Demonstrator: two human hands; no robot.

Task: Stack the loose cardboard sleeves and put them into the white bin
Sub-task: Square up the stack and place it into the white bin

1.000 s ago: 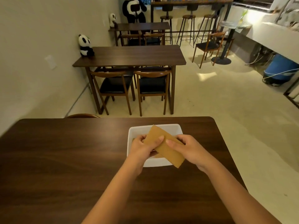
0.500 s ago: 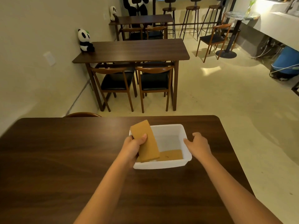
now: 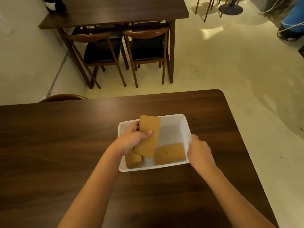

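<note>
The stack (image 3: 148,137) of cardboard sleeves was held tilted over the left half of the bin (image 3: 184,127), its lower end down inside and its upper end rising past the far rim. The left hand (image 3: 131,139) gripped it, thumb across the upper face and fingers (image 3: 137,127) wrapped behind, clamped on the stack. Two further lots already lay in the bin: a small pile (image 3: 133,159) in the near left corner, partly under the held stack, and a flat sleeve (image 3: 169,153) in the near right corner. The right hand (image 3: 199,149) rested on the bin's right wall near the front corner; its fingers were curled over the rim, though how firmly they gripped could not be told.

In my judgement the step in hand was the lowering of the stack into the bin. Done well, the stack would be brought level before release, thumb pressure kept on so the sleeves did not fan apart, and the right hand would steady the bin against sliding on the tabletop (image 3: 65,145). The far half of the bin floor was bare and appeared to be the easier place to lay it. The small pile stood directly below the stack's lower edge and could catch it or be knocked askew.

No loose sleeves were visible on the tabletop. Beyond it stood another table (image 3: 115,10) with two chairs (image 3: 102,50), well apart and no hindrance.
</note>
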